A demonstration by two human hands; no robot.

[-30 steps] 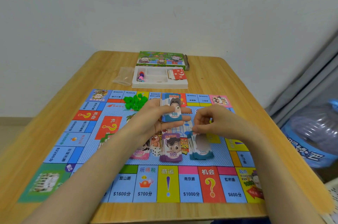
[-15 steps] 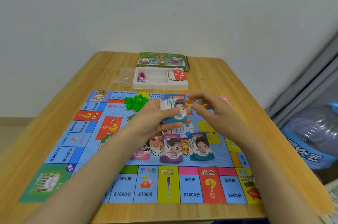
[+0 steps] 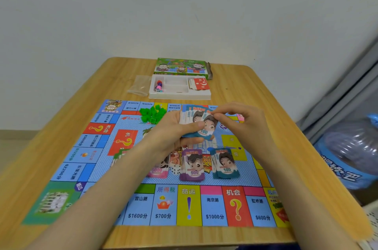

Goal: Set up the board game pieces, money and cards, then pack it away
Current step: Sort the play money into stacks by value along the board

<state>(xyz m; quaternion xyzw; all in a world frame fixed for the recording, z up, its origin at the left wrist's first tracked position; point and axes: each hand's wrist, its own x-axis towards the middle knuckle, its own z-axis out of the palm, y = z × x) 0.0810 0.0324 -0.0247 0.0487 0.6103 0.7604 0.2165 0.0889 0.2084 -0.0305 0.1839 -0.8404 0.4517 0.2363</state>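
Head view: left hand [image 3: 170, 130] grips banknotes [image 3: 193, 120], right hand [image 3: 240, 122] pinches one; white tray [image 3: 180, 96] holds tokens [image 3: 159, 86], cards [image 3: 201, 84].

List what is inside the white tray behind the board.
The white tray holds small coloured pieces in its left compartment, and red question-mark cards at its right end. Anything under those cards is covered.

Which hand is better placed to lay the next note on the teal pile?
Probably the right hand: it pinches the top note, with the teal pile below; the left hand grips the stack.
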